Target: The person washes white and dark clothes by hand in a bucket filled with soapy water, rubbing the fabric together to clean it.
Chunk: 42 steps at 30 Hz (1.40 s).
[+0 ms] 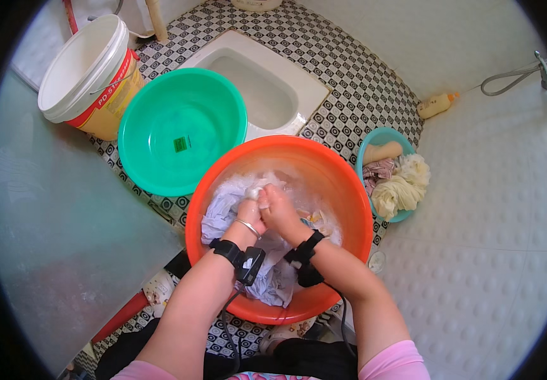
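An orange plastic basin (pixel 340 175) with soapy water and foam stands before me. In it lies a pale lavender-white cloth (pixel 226 206), part of it spread towards the basin's near side. My left hand (pixel 251 213), with a silver bangle at the wrist, and my right hand (pixel 277 209) are close together over the basin, both closed on a foamy, whitish piece of cloth (pixel 254 192). A patterned, yellowish cloth (pixel 318 221) shows in the suds to the right of my right hand. Black straps with small devices sit on both forearms.
A green basin (pixel 183 118) stands at the back left, beside a large white bucket (pixel 107 90) and a squat toilet (pixel 302 95). On the right, a small turquoise basin (pixel 361 159) holds cream and pinkish cloths. A bottle (pixel 435 106) lies by the wall; a glass door (pixel 64 204) is left.
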{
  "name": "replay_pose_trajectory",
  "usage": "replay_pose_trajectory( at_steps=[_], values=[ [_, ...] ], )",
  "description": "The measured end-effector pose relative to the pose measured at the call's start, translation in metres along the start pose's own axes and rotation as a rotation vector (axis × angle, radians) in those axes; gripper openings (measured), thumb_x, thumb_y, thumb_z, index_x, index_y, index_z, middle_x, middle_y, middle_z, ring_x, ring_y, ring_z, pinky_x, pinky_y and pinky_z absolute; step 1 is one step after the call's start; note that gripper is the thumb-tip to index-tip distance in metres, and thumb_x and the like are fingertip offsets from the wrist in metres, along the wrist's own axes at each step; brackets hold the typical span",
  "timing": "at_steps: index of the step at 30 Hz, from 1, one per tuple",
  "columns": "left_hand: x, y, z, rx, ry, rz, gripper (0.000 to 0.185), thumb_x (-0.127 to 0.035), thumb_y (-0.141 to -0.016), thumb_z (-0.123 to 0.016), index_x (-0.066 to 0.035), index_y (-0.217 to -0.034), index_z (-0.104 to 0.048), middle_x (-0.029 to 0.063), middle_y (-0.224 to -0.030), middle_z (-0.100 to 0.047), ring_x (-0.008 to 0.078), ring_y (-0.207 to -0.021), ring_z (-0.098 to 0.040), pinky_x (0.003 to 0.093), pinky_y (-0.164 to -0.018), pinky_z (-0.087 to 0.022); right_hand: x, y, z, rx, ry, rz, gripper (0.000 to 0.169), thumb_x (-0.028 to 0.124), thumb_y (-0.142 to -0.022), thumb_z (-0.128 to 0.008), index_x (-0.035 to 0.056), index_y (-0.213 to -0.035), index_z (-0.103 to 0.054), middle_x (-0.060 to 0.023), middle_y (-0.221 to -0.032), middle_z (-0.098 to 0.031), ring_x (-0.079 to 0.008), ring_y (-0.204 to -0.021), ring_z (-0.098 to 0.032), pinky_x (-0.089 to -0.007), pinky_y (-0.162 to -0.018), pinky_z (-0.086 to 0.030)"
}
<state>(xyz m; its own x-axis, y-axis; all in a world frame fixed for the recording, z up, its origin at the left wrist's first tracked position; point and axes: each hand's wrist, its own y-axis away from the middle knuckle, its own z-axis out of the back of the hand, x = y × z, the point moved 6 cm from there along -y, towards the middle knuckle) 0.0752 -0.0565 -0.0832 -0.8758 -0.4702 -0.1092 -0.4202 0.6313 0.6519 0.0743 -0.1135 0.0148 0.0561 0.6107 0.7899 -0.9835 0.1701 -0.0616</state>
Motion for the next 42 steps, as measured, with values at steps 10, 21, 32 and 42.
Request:
replay_pose_trajectory(
  at_steps=[10, 21, 32, 42],
  values=[
    [-0.006, 0.018, 0.003, -0.229, -0.295, 0.128, 0.055, -0.048, -0.094, -0.037, -0.008, -0.132, -0.04, 0.0124, -0.134, -0.045, 0.0296, -0.126, -0.039, 0.051, -0.107, -0.02, -0.155, 0.022, 0.022, -0.091, 0.449, -0.818, 0.055, 0.039, -0.082, -0.056, 0.0012, -0.12, -0.049, -0.0271, -0.116, -0.053, -0.0432, -0.107, -0.051, -0.0511, -0.092, -0.039],
    [-0.007, -0.003, 0.001, 0.046, 0.032, 0.003, 0.031, -0.035, -0.092, -0.042, -0.011, -0.103, -0.057, 0.0095, -0.102, -0.063, 0.0233, -0.091, -0.061, 0.0409, -0.082, -0.049, 0.017, -0.007, -0.002, -0.017, -0.019, -0.095, 0.017, 0.02, -0.084, -0.056, 0.0032, -0.083, -0.058, -0.0191, -0.082, -0.06, -0.0397, -0.077, -0.057, -0.0438, -0.069, -0.047],
    [0.004, 0.016, 0.017, -0.219, -0.39, 0.134, 0.049, -0.042, -0.093, -0.043, -0.006, -0.126, -0.046, 0.0118, -0.124, -0.053, 0.0282, -0.114, -0.05, 0.0413, -0.102, -0.033, -0.158, 0.025, 0.032, -0.106, 0.452, -0.754, 0.024, 0.016, -0.086, -0.047, 0.0014, -0.1, -0.06, -0.0216, -0.101, -0.062, -0.0386, -0.094, -0.059, -0.0423, -0.084, -0.046],
    [0.0, 0.022, -0.017, 0.096, -0.111, 0.052, 0.034, -0.035, -0.095, -0.043, -0.009, -0.114, -0.054, 0.0072, -0.111, -0.06, 0.0204, -0.099, -0.059, 0.0362, -0.086, -0.047, 0.007, -0.001, 0.007, 0.133, 0.144, -0.088, 0.016, 0.017, -0.084, -0.049, 0.0048, -0.094, -0.053, -0.0226, -0.081, -0.059, -0.0434, -0.08, -0.056, -0.047, -0.067, -0.046]
  ],
)
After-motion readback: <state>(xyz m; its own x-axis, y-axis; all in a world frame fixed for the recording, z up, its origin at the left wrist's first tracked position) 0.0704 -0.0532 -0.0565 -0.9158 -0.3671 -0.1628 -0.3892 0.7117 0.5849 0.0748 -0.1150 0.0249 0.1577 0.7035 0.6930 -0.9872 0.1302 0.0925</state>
